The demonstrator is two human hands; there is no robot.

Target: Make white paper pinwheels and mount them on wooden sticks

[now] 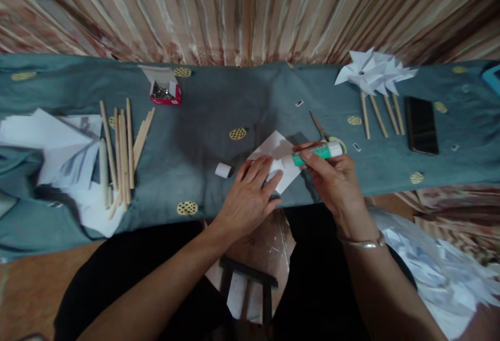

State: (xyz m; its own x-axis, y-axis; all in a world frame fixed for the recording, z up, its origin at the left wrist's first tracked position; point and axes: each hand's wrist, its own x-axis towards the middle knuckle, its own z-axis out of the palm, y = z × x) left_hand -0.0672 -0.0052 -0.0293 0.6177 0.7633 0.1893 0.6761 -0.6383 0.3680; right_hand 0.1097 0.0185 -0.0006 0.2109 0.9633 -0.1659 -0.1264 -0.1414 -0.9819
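Observation:
My left hand [250, 192] lies flat with fingers stretched out on a white square of paper [275, 148], pressing it to the blue-grey cloth [195, 122]. My right hand [332, 179] is wrapped round a green and white glue stick [318, 152], held sideways with its tip over the paper's right edge. A small white cap [223, 169] rests on the cloth just left of my left hand. Scissors [321, 130] lie behind the glue stick, partly hidden by it.
Wooden sticks [123, 148] lie at the left beside a heap of white paper [47, 146]. A red box of pins [166, 92] sits at the back. White paper pinwheels [373, 75] on sticks and a black phone [421, 125] lie at the right.

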